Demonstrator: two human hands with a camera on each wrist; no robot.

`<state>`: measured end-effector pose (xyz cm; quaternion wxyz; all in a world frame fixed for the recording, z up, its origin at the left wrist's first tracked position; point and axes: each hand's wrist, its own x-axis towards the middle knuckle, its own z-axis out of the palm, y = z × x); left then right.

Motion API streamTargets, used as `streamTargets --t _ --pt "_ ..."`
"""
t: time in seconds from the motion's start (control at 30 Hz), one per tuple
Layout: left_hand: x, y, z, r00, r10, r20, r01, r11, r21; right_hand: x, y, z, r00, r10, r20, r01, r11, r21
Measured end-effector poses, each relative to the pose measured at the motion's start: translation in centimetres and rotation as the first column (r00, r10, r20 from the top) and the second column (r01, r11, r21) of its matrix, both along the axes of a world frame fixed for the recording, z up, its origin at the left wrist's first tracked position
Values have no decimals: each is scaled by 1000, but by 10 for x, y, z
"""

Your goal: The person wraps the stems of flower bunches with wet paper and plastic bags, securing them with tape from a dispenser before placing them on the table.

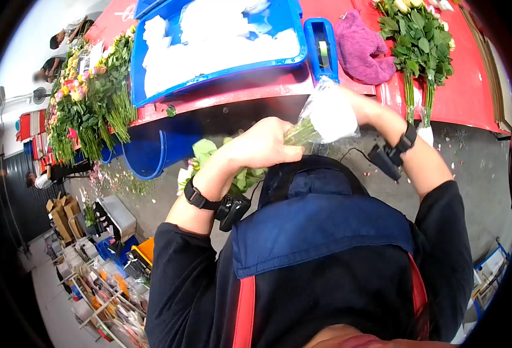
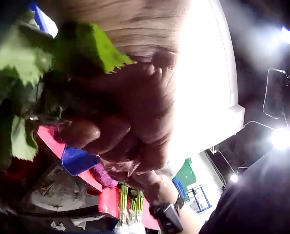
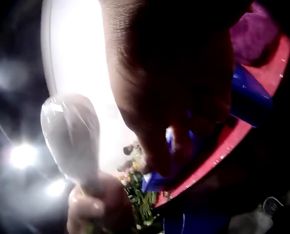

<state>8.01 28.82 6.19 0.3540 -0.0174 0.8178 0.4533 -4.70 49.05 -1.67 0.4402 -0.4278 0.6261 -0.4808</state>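
The left hand point(image 1: 261, 142) point(image 2: 130, 112) curls round the stems point(image 1: 302, 133) of a flower bunch, whose leaves point(image 1: 205, 149) point(image 2: 25, 58) hang past the wrist. A clear plastic bag with a white lower part point(image 1: 332, 119) point(image 3: 72, 136) covers the stem ends, pointing away from the left hand point(image 3: 93, 204). The right hand point(image 1: 354, 103) is partly hidden behind the bag in the head view, near the blue tape dispenser point(image 1: 322, 51). In the right wrist view, the right hand point(image 3: 169, 107) is dark, with its fingers pointing down, apart from the bag.
On the red table point(image 1: 279, 87) are a blue tray point(image 1: 221, 69) of white material, a purple cloth point(image 1: 363, 49) and leafy bunches point(image 1: 421, 46). More flowers point(image 1: 87, 98) lie at the left, above a blue bucket point(image 1: 145, 153). People stand in the far left background.
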Motion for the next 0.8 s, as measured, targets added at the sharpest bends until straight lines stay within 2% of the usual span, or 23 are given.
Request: streamTargets --t 0.03,0.07,0.1,0.13,0.2,0.23,0.27,0.33,0.4,0.43,0.47,0.5,0.53,0.57,0.6,0.67,0.7,0.8 --pt "1 1 2 999 43 -9 -43 999 1 12 3 -18 993 -112 37 116 983 -142" --pt "0 3 2 996 85 -18 -85 996 3 32 3 -25 959 -281 21 274 909 -314" --pt "-2 6 1 989 139 -55 -143 987 -73 54 -3 -19 883 -425 200 462 861 -212" --pt "-5 9 0 978 185 -95 -197 969 -148 73 -7 -12 748 -562 355 622 779 -76" --pt "-10 14 -18 951 36 -307 -164 900 -404 79 4 -3 819 -453 352 443 889 114" --pt "-10 22 -24 925 -78 -371 -140 838 -527 80 2 27 733 -548 403 504 835 220" --pt "-13 31 -26 883 -204 -423 -129 761 -636 79 4 27 701 -531 476 510 840 186" --pt "-27 47 -20 838 -338 -429 -51 735 -677 75 14 30 575 -556 600 566 800 199" --pt "-43 53 -25 766 -446 -463 -14 708 -706 76 30 41 473 -501 725 600 786 151" --pt "-49 58 -23 728 -492 -478 36 723 -689 80 37 44 664 -545 512 646 763 -26" --pt "-53 68 -22 685 -542 -487 73 716 -694 84 49 53 696 -718 17 707 681 -190" --pt "-54 81 -21 641 -588 -494 108 706 -700 80 61 57 530 -719 -450 656 684 -320" --pt "-55 94 -18 593 -632 -499 141 692 -708 76 71 60 190 -587 -787 559 724 -405" --pt "-56 106 -14 507 -734 -451 242 624 -743 81 74 61 237 -584 -776 610 711 -349" --pt "-59 115 -22 344 -842 -415 299 517 -802 82 84 45 303 -540 -785 611 742 -276" --pt "-66 146 -22 296 -908 -296 402 399 -824 84 106 41 680 -465 -567 591 805 49" --pt "-68 160 -20 258 -914 -314 401 397 -826 84 116 46 687 -445 -575 604 790 109" --pt "-90 205 5 -61 -908 -414 423 352 -835 100 140 32 545 -781 -305 837 531 133"
